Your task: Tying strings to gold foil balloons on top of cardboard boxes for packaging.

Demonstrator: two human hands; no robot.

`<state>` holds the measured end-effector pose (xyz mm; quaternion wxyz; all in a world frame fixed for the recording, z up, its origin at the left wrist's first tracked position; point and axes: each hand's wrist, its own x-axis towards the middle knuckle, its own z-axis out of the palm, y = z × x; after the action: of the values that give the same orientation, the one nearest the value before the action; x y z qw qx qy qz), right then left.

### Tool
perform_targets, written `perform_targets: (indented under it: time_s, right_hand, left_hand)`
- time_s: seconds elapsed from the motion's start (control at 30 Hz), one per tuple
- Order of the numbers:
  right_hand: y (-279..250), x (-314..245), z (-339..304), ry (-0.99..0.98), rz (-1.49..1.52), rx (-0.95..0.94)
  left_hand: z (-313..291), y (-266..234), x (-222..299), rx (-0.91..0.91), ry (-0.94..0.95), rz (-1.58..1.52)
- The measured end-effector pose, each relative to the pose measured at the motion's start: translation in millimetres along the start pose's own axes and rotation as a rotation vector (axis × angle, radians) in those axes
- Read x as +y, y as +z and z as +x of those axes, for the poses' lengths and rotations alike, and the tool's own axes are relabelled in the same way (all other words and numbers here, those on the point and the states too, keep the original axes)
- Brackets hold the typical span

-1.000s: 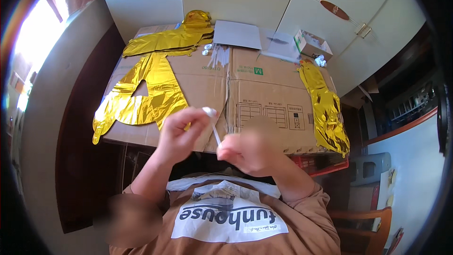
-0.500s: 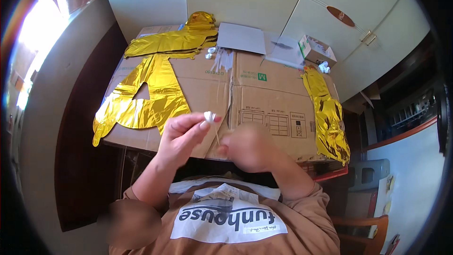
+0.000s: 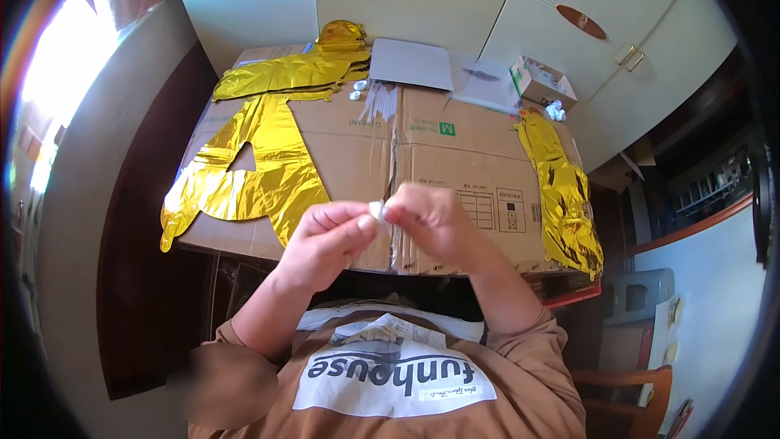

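A small white roll of ribbon or string is pinched between the thumb and fingers of my left hand. My right hand is closed against the other side of the roll, with its fingertips on the roll's strand; the fingers partly hide it. Both hands hover over the near edge of a flattened cardboard sheet. A gold foil letter-shaped balloon lies flat to the left of my left hand.
More gold foil balloons lie at the far left, another along the right edge. Thin white sticks, small white rolls, a grey-white board and an open box sit at the back. Cabinets stand behind.
My right hand has come up and forward, from below the roll to touching it. The roll has shifted slightly right and down with my left hand.
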<state>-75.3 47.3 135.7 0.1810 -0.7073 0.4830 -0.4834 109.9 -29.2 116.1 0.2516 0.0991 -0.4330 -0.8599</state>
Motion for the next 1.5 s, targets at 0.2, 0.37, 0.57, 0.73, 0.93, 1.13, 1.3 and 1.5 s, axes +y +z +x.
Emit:
perform_targets:
  time_s: [0.2,0.37,0.57,0.73,0.93,1.13,1.3,1.5]
  right_hand:
    - [4,-19,-5,-0.154,-0.469,0.153]
    - [-9,-12,-5,-0.347,-0.648,0.134]
    - [-26,-4,-3,-0.029,-0.269,-0.115]
    - [-16,18,-20,0.298,0.442,-0.272]
    - [-15,28,-26,0.372,0.725,-0.242]
    - [-3,35,-33,0.549,0.894,-0.098]
    - [1,28,-35,0.510,0.852,-0.083]
    - [-2,21,-25,0.218,0.336,-0.221]
  left_hand:
    - [5,10,-7,0.047,0.087,0.117]
    - [0,11,-11,0.041,0.079,0.268]
    - [1,-3,-6,-0.035,-0.157,0.369]
    - [8,-11,-6,-0.188,-0.259,0.406]
    - [9,-10,-8,-0.206,-0.324,0.178]
    - [10,-13,-21,-0.189,-0.249,0.160]
    - [10,-21,-22,-0.191,-0.245,0.174]
    - [10,-20,-13,-0.240,-0.334,0.187]
